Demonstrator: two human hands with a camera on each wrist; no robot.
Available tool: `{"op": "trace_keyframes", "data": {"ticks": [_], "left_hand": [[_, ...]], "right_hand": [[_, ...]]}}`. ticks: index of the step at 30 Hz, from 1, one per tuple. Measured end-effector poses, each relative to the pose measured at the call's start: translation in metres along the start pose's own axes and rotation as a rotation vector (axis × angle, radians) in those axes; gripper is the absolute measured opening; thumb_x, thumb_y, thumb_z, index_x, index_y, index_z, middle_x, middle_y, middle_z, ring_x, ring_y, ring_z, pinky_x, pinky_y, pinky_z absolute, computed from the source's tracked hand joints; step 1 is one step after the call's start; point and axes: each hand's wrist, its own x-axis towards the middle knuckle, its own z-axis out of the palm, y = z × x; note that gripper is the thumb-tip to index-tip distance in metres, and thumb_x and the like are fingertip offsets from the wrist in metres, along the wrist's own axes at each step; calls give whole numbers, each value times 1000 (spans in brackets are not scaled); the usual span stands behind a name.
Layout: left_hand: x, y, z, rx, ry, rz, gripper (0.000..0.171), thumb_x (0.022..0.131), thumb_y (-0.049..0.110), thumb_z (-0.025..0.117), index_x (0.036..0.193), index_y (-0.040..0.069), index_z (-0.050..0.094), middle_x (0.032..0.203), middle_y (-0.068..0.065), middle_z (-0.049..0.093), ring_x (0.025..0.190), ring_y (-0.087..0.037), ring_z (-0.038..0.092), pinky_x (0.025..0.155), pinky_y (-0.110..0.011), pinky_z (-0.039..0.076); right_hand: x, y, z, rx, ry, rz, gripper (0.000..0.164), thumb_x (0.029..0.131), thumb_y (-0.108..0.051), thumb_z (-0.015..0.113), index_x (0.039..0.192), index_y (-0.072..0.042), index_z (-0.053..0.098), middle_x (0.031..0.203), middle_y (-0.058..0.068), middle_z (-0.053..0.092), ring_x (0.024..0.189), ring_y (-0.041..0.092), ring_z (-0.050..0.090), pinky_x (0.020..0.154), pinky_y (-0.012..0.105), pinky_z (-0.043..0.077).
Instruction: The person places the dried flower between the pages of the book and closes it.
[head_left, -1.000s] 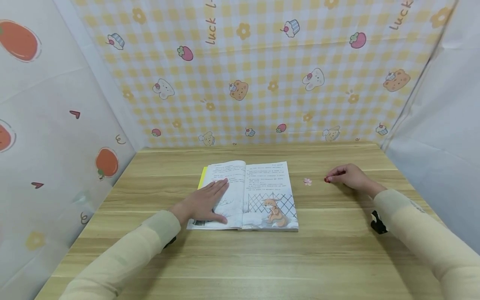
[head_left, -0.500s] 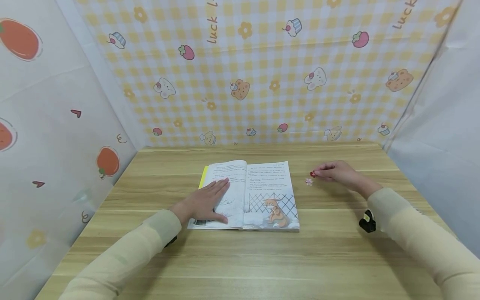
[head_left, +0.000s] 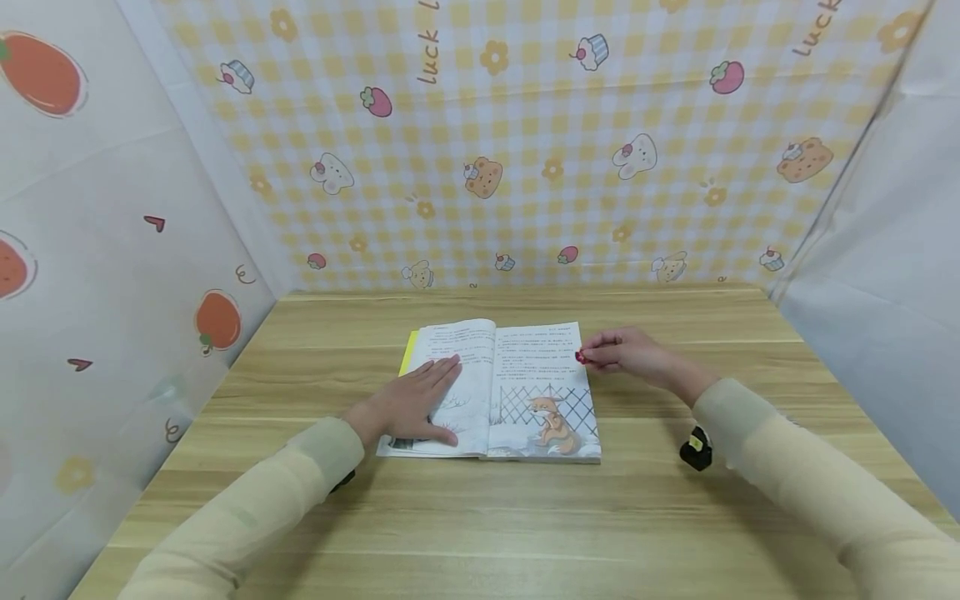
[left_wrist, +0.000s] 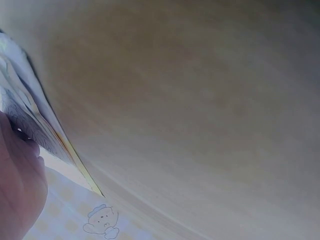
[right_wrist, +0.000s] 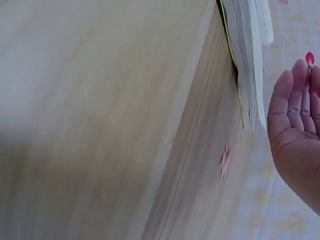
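Note:
An open book (head_left: pixel 536 358) lies on the wooden table, its right page printed with text and a fox picture. My left hand (head_left: pixel 414 407) rests flat on the left page, fingers straight. At the right page's outer edge, my right hand (head_left: pixel 633 357) pinches a small red flower (head_left: pixel 581 356) between thumb and fingertips. The right wrist view shows the red flower (right_wrist: pixel 310 60) at the fingertips, its petals pointing up. A small pink flower (right_wrist: pixel 225 161) lies on the table beside the book in that view; in the head view my right hand hides it.
The wooden table (head_left: pixel 525 525) reaches back to a yellow-checked cloth (head_left: pixel 517 225) with printed cartoons. White cloth (head_left: pixel 900 292) hangs on the right, and a printed one (head_left: pixel 97 292) on the left. A yellow edge (head_left: pixel 408 352) shows along the book's left side.
My right hand has moved left with the red flower, from the table right of the pink flower, past it, to the book's right page edge. The left hand stays on the page.

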Motion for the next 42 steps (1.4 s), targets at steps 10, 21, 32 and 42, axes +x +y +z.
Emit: {"op": "trace_keyframes", "data": {"ticks": [10,21,32,42], "left_hand": [[0,0,-1,-6,-8,1,111,67,83,24,141,5,-2,147,-9,-6,133,-21,-2,106,-35,5],[0,-1,2,9,1,3,111,66,83,23,141,5,-2,147,-9,-6,133,-21,-3,106,-35,4],[2,-1,2,5,1,3,111,66,83,24,141,5,-2,147,-9,-6,133,-21,-2,106,-36,5],[2,-1,3,-4,1,-4,111,66,83,24,141,7,-2,147,-7,-6,133,-20,-3,106,-34,5]], "right_hand": [[20,-12,45,-47,-79,41,23,82,-12,63,99,2,60,95,15,63,80,19,59,74,34,50],[44,-13,81,-205,-160,-3,17,81,-13,63,95,-3,64,87,9,65,74,17,59,65,30,50],[53,-12,102,-295,-133,-36,10,77,-10,67,85,-5,66,78,5,66,62,12,55,55,23,46],[53,-12,111,-441,-112,-78,3,79,-11,65,82,-9,65,74,3,63,60,13,53,52,24,45]]}}
